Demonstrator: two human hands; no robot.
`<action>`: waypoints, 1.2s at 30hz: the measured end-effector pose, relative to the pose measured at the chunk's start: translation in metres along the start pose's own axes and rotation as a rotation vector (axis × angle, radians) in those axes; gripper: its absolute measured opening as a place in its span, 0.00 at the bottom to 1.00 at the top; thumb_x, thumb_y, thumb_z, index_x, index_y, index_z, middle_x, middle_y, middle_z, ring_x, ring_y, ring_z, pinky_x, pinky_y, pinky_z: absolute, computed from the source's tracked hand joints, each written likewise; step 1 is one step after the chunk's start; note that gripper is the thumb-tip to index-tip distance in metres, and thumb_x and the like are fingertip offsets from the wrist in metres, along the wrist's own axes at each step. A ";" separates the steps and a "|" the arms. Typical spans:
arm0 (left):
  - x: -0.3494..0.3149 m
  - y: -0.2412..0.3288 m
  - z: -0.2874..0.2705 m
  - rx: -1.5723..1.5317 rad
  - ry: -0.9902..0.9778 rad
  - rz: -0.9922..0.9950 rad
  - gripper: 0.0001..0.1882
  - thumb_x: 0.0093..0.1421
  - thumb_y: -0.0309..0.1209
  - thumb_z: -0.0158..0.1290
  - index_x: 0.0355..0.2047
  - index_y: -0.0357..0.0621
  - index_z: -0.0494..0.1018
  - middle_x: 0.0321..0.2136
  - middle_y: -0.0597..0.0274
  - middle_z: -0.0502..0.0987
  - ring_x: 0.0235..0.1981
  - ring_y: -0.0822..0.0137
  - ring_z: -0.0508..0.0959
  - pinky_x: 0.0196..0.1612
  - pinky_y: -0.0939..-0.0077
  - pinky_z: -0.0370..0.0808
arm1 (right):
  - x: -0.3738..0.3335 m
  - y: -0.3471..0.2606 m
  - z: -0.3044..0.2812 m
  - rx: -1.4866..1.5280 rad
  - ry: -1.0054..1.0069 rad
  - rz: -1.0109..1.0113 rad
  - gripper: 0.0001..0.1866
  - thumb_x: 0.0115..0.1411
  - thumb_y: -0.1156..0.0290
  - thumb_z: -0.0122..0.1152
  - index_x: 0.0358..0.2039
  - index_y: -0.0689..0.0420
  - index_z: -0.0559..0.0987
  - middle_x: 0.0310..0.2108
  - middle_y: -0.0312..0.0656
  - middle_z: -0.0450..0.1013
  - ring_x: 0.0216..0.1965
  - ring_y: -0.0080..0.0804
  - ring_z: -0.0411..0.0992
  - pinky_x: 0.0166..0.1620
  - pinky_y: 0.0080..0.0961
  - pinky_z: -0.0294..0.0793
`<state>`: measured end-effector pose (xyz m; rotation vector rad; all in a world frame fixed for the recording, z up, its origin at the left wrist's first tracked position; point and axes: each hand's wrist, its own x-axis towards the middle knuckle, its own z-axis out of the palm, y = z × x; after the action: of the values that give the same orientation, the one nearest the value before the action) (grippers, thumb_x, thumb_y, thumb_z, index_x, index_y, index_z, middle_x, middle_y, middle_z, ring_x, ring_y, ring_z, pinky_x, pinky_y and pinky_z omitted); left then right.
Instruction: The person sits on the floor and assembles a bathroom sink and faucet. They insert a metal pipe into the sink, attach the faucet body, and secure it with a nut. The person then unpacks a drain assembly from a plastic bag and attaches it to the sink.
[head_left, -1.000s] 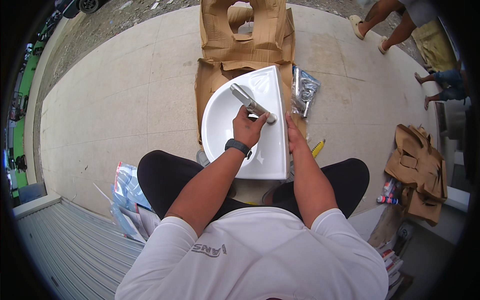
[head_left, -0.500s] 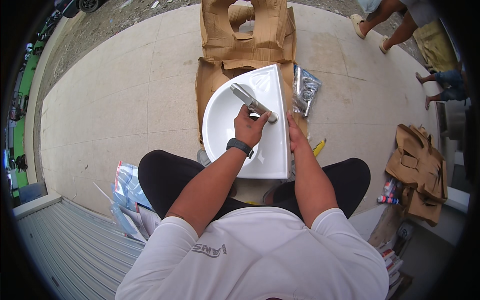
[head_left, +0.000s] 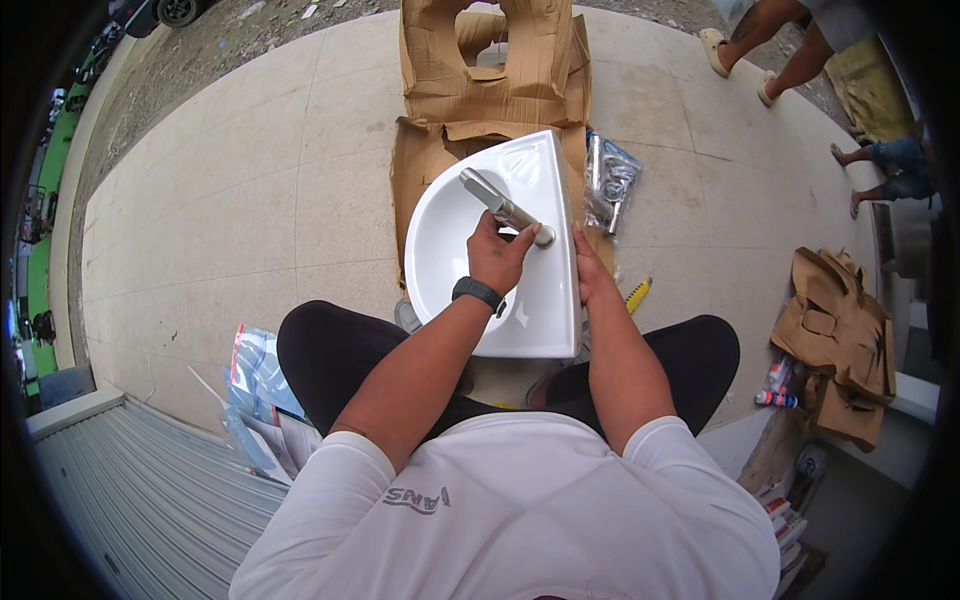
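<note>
A white, rounded wash basin [head_left: 440,230] stands in front of me, its straight side to the right. From its right part a brushed metal faucet [head_left: 484,188] rises and leans to the upper left. My left hand [head_left: 497,255], with a dark watch on its wrist, is closed around the faucet's body near its base [head_left: 545,236]. Along the basin's straight right edge lies my right hand [head_left: 590,265]; its thumb shows on the edge, while most of its fingers are hidden behind or under the basin.
Torn brown cardboard [head_left: 490,90] lies under and beyond the basin. A clear bag of metal plumbing parts [head_left: 610,180] is to its right, with a yellow cutter [head_left: 638,295] nearer. Plastic packaging [head_left: 255,375] sits left of my knee, more cardboard [head_left: 835,320] at right. Other people's legs [head_left: 765,35] stand far right.
Almost nothing differs. Both hands keep their places on the faucet and the basin's edge, and the basin shows at most a very slight shift.
</note>
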<state>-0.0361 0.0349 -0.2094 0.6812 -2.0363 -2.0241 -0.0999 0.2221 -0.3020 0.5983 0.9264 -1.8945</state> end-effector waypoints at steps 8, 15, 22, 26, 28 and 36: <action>0.000 0.001 -0.001 -0.001 -0.005 0.005 0.22 0.58 0.31 0.70 0.46 0.31 0.73 0.35 0.55 0.83 0.33 0.70 0.81 0.37 0.73 0.80 | 0.005 0.001 -0.006 -0.012 -0.008 -0.001 0.40 0.60 0.30 0.61 0.52 0.57 0.81 0.42 0.44 0.83 0.39 0.37 0.83 0.43 0.37 0.86; 0.001 0.002 0.000 -0.003 0.003 0.008 0.24 0.58 0.32 0.70 0.47 0.31 0.73 0.35 0.54 0.83 0.32 0.70 0.81 0.36 0.74 0.80 | 0.007 -0.002 -0.010 0.002 -0.096 0.024 0.41 0.62 0.32 0.61 0.55 0.59 0.79 0.46 0.46 0.82 0.43 0.38 0.82 0.48 0.37 0.85; 0.002 -0.002 0.001 0.029 0.004 0.025 0.23 0.59 0.32 0.69 0.47 0.30 0.73 0.36 0.52 0.83 0.32 0.70 0.82 0.35 0.74 0.80 | 0.008 -0.001 -0.010 0.030 -0.060 0.002 0.41 0.64 0.33 0.58 0.57 0.60 0.78 0.48 0.48 0.81 0.44 0.39 0.82 0.50 0.38 0.84; 0.001 -0.001 0.001 -0.001 -0.004 -0.001 0.23 0.59 0.31 0.69 0.47 0.30 0.73 0.36 0.52 0.83 0.32 0.69 0.82 0.35 0.74 0.80 | 0.009 -0.002 -0.012 0.011 -0.121 0.026 0.41 0.64 0.31 0.57 0.56 0.60 0.79 0.46 0.47 0.82 0.43 0.40 0.82 0.49 0.39 0.85; 0.001 0.000 0.000 0.016 -0.005 0.002 0.23 0.59 0.31 0.69 0.47 0.30 0.73 0.36 0.52 0.83 0.31 0.69 0.82 0.34 0.75 0.80 | 0.010 -0.004 -0.012 0.008 -0.087 0.039 0.41 0.64 0.31 0.56 0.56 0.60 0.79 0.47 0.47 0.82 0.44 0.40 0.82 0.49 0.40 0.84; -0.004 0.022 0.009 -0.053 0.055 -0.104 0.38 0.58 0.41 0.70 0.57 0.30 0.62 0.45 0.46 0.78 0.44 0.63 0.79 0.46 0.66 0.78 | 0.012 -0.005 -0.015 0.015 -0.126 0.022 0.39 0.66 0.34 0.57 0.57 0.60 0.77 0.48 0.48 0.81 0.45 0.40 0.82 0.49 0.39 0.84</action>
<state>-0.0409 0.0435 -0.1874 0.8387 -1.9479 -2.0824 -0.1097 0.2294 -0.3171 0.4897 0.8219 -1.8977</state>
